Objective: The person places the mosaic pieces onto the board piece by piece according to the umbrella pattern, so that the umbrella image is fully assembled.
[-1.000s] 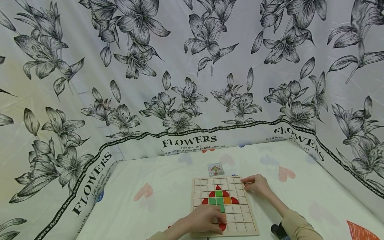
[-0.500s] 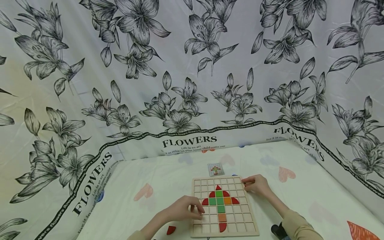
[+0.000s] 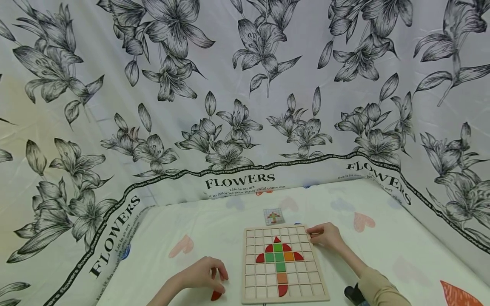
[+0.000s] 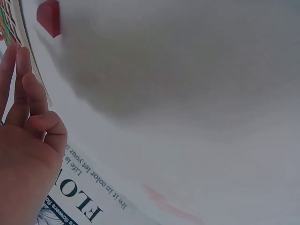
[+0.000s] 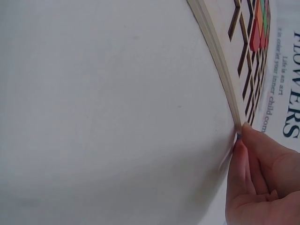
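Note:
My left hand (image 3: pixel 200 274) hovers over the cloth left of the wooden grid board (image 3: pixel 302 278), its fingers loosely bent. Just under the fingertips lies a loose red piece (image 3: pixel 215 295) with a rounded side; in the left wrist view the red piece (image 4: pixel 48 18) sits apart from the fingers. At the board's far right corner, my right hand (image 3: pixel 325 236) pinches the edge between thumb and fingers, as the right hand (image 5: pixel 262 173) also shows in the right wrist view. On the grid, red, green (image 3: pixel 280 267) and orange (image 3: pixel 282 278) tiles form an arrow-like shape with a rounded red tile (image 3: pixel 283 290) at the bottom.
Behind the board lies a small card (image 3: pixel 273 216) printed with a similar coloured figure on a grid. Heart-patterned cloth (image 3: pixel 214 229) covers the surface. A flower-printed curtain (image 3: pixel 229 136) hangs behind. A dark object (image 3: pixel 354 294) is by the right sleeve.
My left hand has left the board's lower part and moved left to the loose red piece, uncovering the orange and rounded red tiles. The right hand stays at the board's corner.

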The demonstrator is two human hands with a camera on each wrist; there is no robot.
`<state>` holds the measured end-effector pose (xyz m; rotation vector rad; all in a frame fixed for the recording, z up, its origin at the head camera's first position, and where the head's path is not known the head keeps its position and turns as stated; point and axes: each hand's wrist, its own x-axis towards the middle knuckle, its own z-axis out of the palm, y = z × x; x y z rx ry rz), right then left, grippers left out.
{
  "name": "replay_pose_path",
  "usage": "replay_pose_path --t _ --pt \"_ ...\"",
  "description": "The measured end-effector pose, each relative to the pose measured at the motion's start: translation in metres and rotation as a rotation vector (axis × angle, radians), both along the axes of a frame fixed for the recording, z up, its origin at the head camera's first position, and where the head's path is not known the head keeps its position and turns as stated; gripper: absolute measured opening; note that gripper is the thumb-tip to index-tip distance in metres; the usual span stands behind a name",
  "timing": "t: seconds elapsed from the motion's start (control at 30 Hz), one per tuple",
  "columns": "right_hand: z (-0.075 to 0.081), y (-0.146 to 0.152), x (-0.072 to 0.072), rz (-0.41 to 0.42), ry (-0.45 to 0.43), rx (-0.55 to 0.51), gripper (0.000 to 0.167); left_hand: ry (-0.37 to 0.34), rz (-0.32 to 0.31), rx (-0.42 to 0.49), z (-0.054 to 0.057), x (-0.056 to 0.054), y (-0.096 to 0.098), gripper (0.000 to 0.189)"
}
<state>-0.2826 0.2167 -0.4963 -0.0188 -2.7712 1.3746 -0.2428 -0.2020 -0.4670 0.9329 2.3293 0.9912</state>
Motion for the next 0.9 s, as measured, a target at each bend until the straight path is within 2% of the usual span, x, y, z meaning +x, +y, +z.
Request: replay_pose_path --t 0.23,0.37,0.6,0.67,0.77,0.9 --pt "0.0 -0.001 0.0 -0.014 0.002 0.001 0.029 0.07 -0.039 -0.059 -0.008 0.008 -0.018 0.023" --pt "0.0 0.0 0.001 -0.002 0.003 -0.017 0.029 0.07 -0.062 -0.046 -0.01 0.01 -0.02 0.022" --pt "-0.002 0.006 0.001 0.074 0.066 -0.035 0.026 0.074 -0.081 -0.015 -0.011 0.009 -0.019 0.018" --pt "-0.002 0.005 0.001 0.061 0.049 -0.035 0.026 0.073 -0.082 0.0 -0.012 0.008 -0.019 0.021" --pt "0.0 0.001 0.001 0.021 0.009 -0.027 0.028 0.081 -0.062 0.0 -0.013 0.007 -0.018 0.023" --pt "0.001 -0.001 0.002 0.001 0.0 0.0 0.029 0.107 0.013 -0.057 -0.014 0.009 -0.016 0.022"
